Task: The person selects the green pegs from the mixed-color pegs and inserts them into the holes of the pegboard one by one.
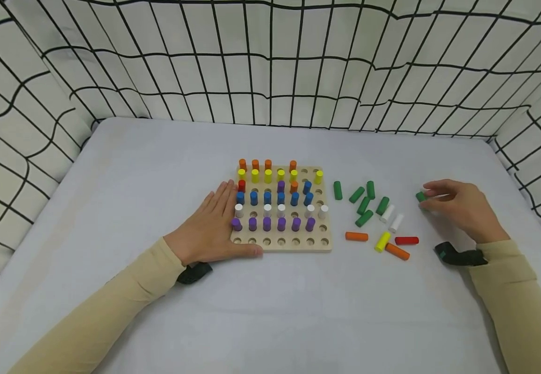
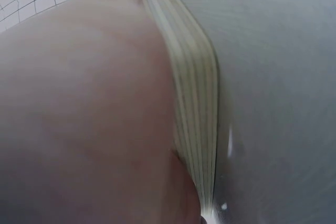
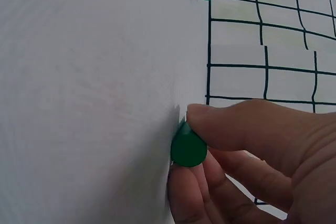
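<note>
A wooden pegboard [image 1: 293, 246] lies mid-table with rows of orange, yellow, blue, white and purple pegs standing in its holes. Against its left side rests my left hand [image 1: 211, 226], fingers straight and thumb along the front edge. In the left wrist view that hand [image 2: 100, 108] covers much of the picture beside the board's layered edge [image 2: 194, 93]. Far to the right, my right hand [image 1: 462, 208] pinches a green peg [image 1: 421, 197] between thumb and fingers. The right wrist view shows this green peg [image 3: 189, 147] close to the tabletop, its round end facing the camera.
Several loose green pegs [image 1: 364, 204] lie right of the board. Nearer the front are white pegs [image 1: 396, 223], a yellow peg [image 1: 382, 241], a red peg [image 1: 407, 240] and orange pegs [image 1: 356, 236]. Black wire mesh [image 1: 270, 62] stands along the white table's [image 1: 298, 311] back and sides.
</note>
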`<action>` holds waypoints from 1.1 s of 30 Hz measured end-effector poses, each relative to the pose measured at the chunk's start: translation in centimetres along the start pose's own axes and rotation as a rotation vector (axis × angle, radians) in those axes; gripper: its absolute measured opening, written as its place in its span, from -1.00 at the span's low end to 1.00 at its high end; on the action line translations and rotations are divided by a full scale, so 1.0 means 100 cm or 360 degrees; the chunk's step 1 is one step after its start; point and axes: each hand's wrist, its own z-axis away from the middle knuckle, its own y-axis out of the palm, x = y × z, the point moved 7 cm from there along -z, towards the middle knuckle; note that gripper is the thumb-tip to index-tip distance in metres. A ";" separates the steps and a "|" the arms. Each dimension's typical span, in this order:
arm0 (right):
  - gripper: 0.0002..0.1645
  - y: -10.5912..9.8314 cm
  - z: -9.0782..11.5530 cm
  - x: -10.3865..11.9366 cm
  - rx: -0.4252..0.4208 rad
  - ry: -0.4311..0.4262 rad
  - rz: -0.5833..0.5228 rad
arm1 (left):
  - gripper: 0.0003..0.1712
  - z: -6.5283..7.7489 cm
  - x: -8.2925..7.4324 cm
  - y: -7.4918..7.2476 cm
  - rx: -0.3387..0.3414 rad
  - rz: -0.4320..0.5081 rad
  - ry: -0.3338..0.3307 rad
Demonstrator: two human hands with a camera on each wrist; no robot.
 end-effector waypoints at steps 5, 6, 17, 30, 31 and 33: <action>-0.38 -0.001 0.001 0.006 0.0049 -0.0015 0.0110 | 0.64 -0.001 -0.001 -0.002 0.0002 0.0002 0.0003; -0.39 -0.002 0.002 0.007 0.0049 -0.0016 0.0117 | 0.65 -0.001 0.000 -0.003 0.0001 0.0001 0.0003; -0.45 -0.006 0.002 0.011 0.0057 -0.0012 0.0156 | 0.64 -0.002 0.001 -0.006 0.0009 0.0007 0.0000; -0.42 -0.014 0.008 0.012 -0.0136 0.0009 -0.0063 | 0.64 0.000 -0.001 -0.002 0.0004 0.0023 0.0010; -0.40 -0.015 0.009 0.012 -0.0141 0.0011 -0.0096 | 0.65 0.000 -0.001 -0.001 0.0006 0.0018 0.0010; -0.37 -0.016 0.012 0.012 -0.0157 0.0011 -0.0146 | 0.65 0.001 -0.001 0.000 0.0006 0.0015 0.0007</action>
